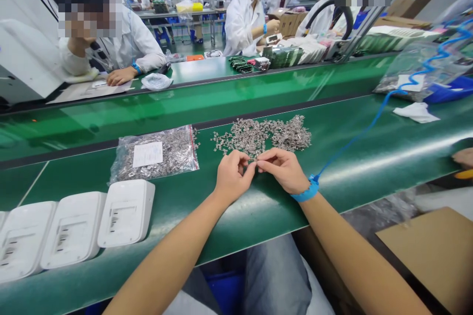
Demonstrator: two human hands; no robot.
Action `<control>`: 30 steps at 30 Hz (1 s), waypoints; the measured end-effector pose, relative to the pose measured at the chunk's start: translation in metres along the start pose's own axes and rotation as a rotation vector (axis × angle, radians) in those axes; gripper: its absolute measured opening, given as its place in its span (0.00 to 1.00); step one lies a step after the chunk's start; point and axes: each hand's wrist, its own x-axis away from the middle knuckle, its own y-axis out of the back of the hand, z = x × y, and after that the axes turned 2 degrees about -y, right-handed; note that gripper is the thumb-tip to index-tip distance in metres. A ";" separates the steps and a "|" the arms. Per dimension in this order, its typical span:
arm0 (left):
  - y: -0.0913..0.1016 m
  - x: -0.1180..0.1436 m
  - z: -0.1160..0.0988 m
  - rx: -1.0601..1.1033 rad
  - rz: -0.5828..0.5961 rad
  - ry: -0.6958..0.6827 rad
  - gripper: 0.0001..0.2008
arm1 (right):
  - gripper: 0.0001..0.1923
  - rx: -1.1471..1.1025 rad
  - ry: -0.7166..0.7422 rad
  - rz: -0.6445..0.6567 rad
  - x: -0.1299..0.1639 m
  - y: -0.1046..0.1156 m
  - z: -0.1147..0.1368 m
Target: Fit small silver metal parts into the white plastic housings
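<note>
Our left hand (232,177) and right hand (283,170) meet fingertip to fingertip, pinching something too small to make out, just near of a loose heap of tiny grey metal parts (262,135) on the glossy green table (369,152). Left lies a crinkled clear bag (155,153); smooth white rounded cases (74,230) are cut off at the left edge.

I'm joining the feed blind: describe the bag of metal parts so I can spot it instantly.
Start at the near green bench. Left of the hands and the loose heap of metal parts, above three white housings, lies the bag. Only it is clear plastic with a white label and red zip edge.
</note>
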 end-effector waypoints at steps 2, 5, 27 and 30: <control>0.000 -0.002 -0.001 0.079 -0.003 0.031 0.13 | 0.11 0.008 0.025 -0.027 0.000 0.000 0.001; 0.000 -0.005 -0.001 0.146 0.039 0.033 0.17 | 0.12 0.039 0.035 -0.031 0.000 0.000 0.003; 0.004 -0.013 0.004 0.426 0.159 0.291 0.08 | 0.11 0.163 0.107 0.004 0.003 -0.001 0.013; 0.004 -0.013 0.002 0.355 0.143 0.227 0.07 | 0.12 0.192 0.093 -0.005 0.003 -0.001 0.012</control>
